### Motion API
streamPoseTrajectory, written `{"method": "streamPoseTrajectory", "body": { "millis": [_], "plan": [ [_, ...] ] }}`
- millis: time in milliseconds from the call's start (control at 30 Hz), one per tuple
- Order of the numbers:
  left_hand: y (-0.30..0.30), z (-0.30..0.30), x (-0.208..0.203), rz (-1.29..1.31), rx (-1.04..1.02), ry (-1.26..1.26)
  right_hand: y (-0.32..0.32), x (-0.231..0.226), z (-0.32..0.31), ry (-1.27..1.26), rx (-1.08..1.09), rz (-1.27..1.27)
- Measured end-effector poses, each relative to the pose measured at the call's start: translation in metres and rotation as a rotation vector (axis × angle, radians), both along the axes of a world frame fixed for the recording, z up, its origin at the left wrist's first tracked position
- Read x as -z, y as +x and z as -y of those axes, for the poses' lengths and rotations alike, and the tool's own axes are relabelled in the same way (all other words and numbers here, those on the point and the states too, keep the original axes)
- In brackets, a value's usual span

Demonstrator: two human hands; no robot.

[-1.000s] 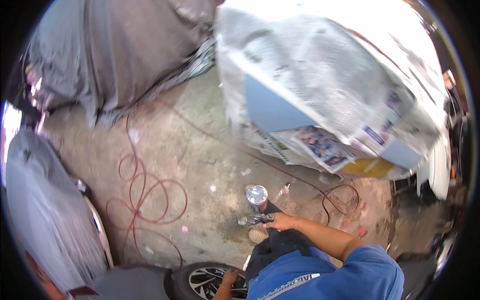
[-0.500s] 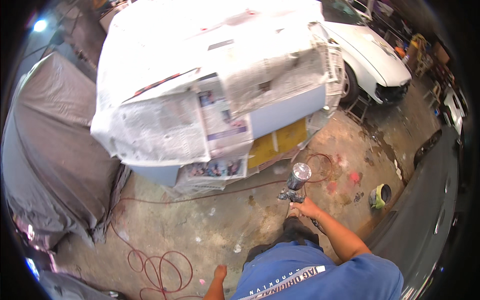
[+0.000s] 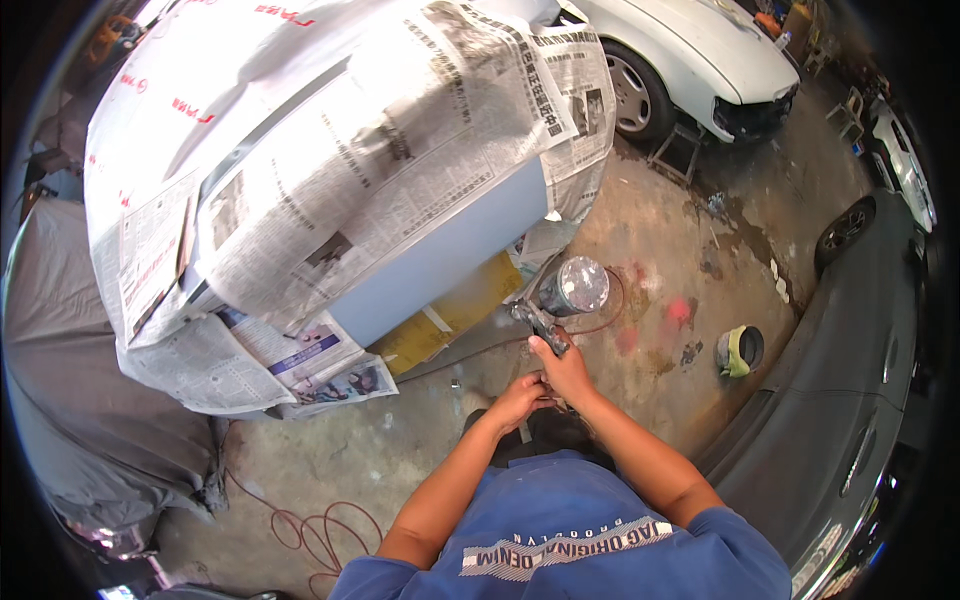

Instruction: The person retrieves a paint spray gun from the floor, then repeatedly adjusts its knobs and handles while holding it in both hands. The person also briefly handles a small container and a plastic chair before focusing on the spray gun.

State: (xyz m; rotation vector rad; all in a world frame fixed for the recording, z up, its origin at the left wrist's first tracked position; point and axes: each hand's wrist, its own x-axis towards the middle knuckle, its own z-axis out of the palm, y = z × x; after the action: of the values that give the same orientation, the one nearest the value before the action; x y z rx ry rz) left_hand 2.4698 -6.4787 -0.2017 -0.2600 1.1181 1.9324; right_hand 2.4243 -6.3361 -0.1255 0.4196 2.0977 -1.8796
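My right hand (image 3: 566, 372) is wrapped round the handle of a spray gun (image 3: 541, 326), its thumb up along the back. A round, paint-spattered cup (image 3: 579, 286) sits on top of the gun. Just below, my left hand (image 3: 517, 402) has its fingers closed at the lower end of the handle; the exact part they pinch is hidden. Ahead of the gun is a car body covered in newspaper (image 3: 400, 170) and white sheeting. A bare blue-grey panel (image 3: 450, 255) shows between the papers, with a yellow-brown masked strip (image 3: 450, 315) under it.
A red hose (image 3: 315, 535) lies coiled on the stained concrete floor (image 3: 640, 420). Grey cloth (image 3: 100, 370) drapes something at left. A dark car (image 3: 840, 400) stands close on my right, near a black bucket with a yellowish cloth (image 3: 738, 351). A white car (image 3: 700, 60) stands beyond.
My left hand has risen from low at my side to the spray gun's handle. The gun is now closer to the papered car body, and the view has shifted.
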Motion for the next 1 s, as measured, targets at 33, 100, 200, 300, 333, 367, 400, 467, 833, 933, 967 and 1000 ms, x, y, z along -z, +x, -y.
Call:
{"method": "streamPoseTrajectory", "body": {
  "millis": [33,100,200,300,333,367,400,467,833,933,967,1000],
  "plan": [
    [-0.007,-0.004,-0.007,0.024,0.003,0.057,-0.007,0.003,-0.003,-0.030,0.036,0.001],
    [-0.016,-0.006,-0.013,0.082,-0.023,0.123,-0.017,-0.003,-0.004,-0.122,0.077,0.038],
    [-0.023,-0.007,-0.008,0.091,0.022,0.113,-0.025,-0.013,-0.008,-0.134,0.100,0.140],
    [-0.024,-0.011,-0.004,0.107,0.057,0.129,-0.022,0.008,-0.009,-0.116,0.121,0.048],
    [-0.023,-0.011,-0.001,0.108,0.064,0.130,-0.022,0.010,-0.010,-0.126,0.111,0.016],
    [-0.023,-0.012,0.002,0.107,0.061,0.128,-0.022,0.012,-0.011,-0.112,0.111,0.028],
    [-0.023,-0.013,0.004,0.111,0.057,0.124,-0.024,0.015,-0.011,-0.101,0.112,0.045],
    [-0.020,-0.013,0.006,0.118,0.045,0.109,-0.022,0.018,-0.011,-0.082,0.104,0.072],
    [-0.012,-0.012,0.015,0.094,0.019,0.096,-0.024,0.018,-0.010,-0.082,0.068,0.101],
    [-0.011,-0.014,0.010,0.098,0.001,0.089,-0.023,0.017,-0.009,-0.084,0.064,0.115],
    [-0.010,-0.015,0.007,0.099,-0.012,0.085,-0.022,0.017,-0.009,-0.081,0.059,0.111],
    [-0.010,-0.017,0.005,0.103,-0.021,0.084,-0.022,0.019,-0.010,-0.074,0.059,0.111]
  ]
}}
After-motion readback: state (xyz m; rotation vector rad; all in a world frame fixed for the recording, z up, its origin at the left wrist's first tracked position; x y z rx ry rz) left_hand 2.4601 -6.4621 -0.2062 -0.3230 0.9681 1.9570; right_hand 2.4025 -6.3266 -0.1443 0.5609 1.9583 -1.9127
